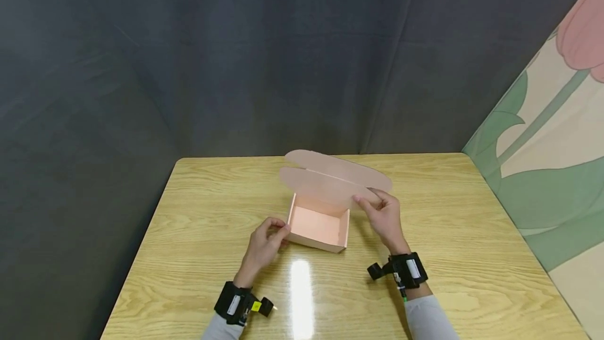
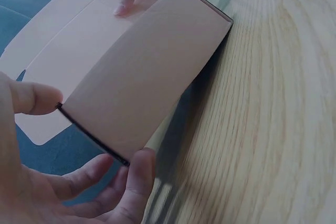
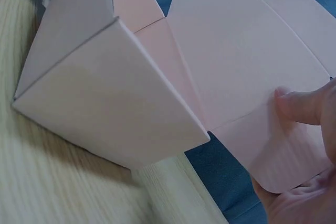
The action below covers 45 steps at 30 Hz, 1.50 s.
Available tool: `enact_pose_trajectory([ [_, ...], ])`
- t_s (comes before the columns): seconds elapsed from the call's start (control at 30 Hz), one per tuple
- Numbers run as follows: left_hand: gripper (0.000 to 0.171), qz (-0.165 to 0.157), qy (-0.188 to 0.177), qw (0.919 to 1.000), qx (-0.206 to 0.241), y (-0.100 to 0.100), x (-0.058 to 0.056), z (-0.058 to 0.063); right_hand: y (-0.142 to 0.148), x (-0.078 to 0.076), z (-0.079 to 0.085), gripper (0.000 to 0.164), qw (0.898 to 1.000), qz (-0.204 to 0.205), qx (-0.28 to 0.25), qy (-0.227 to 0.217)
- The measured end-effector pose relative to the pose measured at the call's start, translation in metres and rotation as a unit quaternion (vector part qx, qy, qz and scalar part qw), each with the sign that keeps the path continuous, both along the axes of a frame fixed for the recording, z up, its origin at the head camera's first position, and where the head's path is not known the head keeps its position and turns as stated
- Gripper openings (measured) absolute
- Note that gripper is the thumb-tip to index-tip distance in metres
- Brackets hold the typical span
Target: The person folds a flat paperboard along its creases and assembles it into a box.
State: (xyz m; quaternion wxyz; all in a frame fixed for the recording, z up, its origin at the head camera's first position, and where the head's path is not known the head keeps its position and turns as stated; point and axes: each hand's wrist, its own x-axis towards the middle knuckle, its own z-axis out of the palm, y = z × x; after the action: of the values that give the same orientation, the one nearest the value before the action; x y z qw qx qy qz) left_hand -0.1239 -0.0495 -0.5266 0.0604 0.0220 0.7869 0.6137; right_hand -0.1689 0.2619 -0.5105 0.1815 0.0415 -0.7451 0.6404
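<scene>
A small pale pink cardboard box (image 1: 317, 225) sits on the table, its inside bare and its lid (image 1: 325, 185) raised at the back. My left hand (image 1: 264, 245) holds the box by its front left corner; in the left wrist view the thumb (image 2: 39, 98) meets the top edge and a fingertip (image 2: 142, 163) the lower corner. With my right hand (image 1: 384, 219) I pinch the lid's right side flap, the thumb (image 3: 299, 106) on its inner face and the other fingers behind. The lid's front flap (image 3: 294, 9) stretches out beyond its fold.
The wooden table (image 1: 203, 198) surrounds the box and reflects a bright light strip in front. A dark curtain (image 1: 283, 56) hangs behind and to the left, and a flower-patterned cloth (image 1: 557, 182) hangs to the right. Each wrist wears a black camera mount (image 1: 408, 271).
</scene>
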Motion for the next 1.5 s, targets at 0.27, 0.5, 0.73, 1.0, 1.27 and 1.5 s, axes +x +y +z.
enact_pose_trajectory([
  [0.27, 0.032, -0.038, -0.001, 0.9986, -0.038, -0.002, 0.004, -0.001, 0.000, -0.004, 0.007, 0.013, 0.999, 0.001, 0.045, 0.020],
  [0.5, 0.031, -0.066, 0.002, 0.9960, -0.061, -0.004, 0.007, -0.001, -0.001, -0.006, 0.011, 0.013, 0.996, 0.006, 0.089, 0.016],
  [0.73, 0.032, -0.074, 0.003, 0.9946, -0.072, -0.004, 0.009, 0.001, -0.003, -0.009, 0.010, 0.013, 0.993, 0.022, 0.112, 0.027],
  [1.0, 0.032, -0.079, -0.004, 0.9916, -0.102, -0.005, 0.010, 0.001, -0.005, -0.008, 0.015, 0.017, 0.992, 0.042, 0.116, 0.016],
  [1.27, 0.027, -0.115, 0.003, 0.9805, -0.159, -0.008, 0.005, 0.006, -0.005, -0.003, 0.016, 0.023, 0.990, 0.043, 0.136, -0.013],
  [1.5, 0.025, -0.054, 0.026, 0.9865, -0.152, -0.016, -0.011, 0.017, -0.001, 0.001, 0.016, 0.024, 0.989, 0.052, 0.138, -0.006],
])
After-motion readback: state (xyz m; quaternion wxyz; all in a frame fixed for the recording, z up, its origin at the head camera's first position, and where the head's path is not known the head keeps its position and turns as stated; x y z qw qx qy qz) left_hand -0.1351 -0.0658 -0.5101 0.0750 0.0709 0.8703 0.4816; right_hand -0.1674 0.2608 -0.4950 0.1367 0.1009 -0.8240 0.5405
